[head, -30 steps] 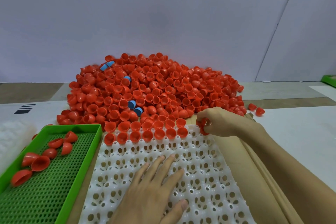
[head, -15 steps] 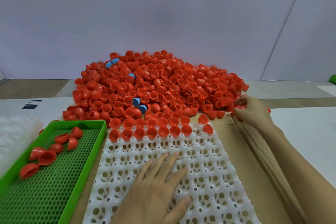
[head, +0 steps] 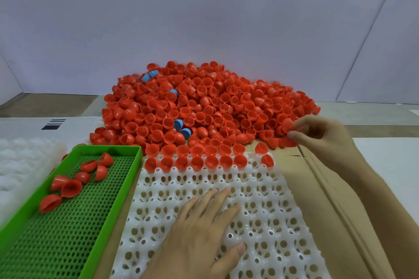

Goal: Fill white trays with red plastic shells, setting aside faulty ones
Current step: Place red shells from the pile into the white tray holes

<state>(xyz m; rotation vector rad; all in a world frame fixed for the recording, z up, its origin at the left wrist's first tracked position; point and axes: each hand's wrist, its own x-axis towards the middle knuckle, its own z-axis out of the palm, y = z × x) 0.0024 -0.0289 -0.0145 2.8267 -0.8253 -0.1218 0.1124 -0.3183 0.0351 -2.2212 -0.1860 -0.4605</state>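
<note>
A big heap of red plastic shells (head: 210, 106) lies at the back of the table. In front of it is a white tray (head: 260, 206) with round pockets; its two far rows hold red shells (head: 197, 162). My left hand (head: 199, 233) rests flat on the tray with fingers spread. My right hand (head: 322, 136) is at the heap's right edge and pinches a red shell (head: 286, 125) between thumb and fingers. Two shells (head: 266, 159) sit tilted at the tray's far right corner.
A green perforated tray (head: 74, 222) at the left holds several set-aside red shells (head: 70, 187). A few blue shells (head: 181, 127) lie in the heap. Brown cardboard (head: 322, 222) lies under the white tray. White foam (head: 20, 165) is at the far left.
My right hand left the tray's far right corner, where it set shells down, and moved right to the heap's edge, where it now pinches a shell. My left hand stayed flat on the tray.
</note>
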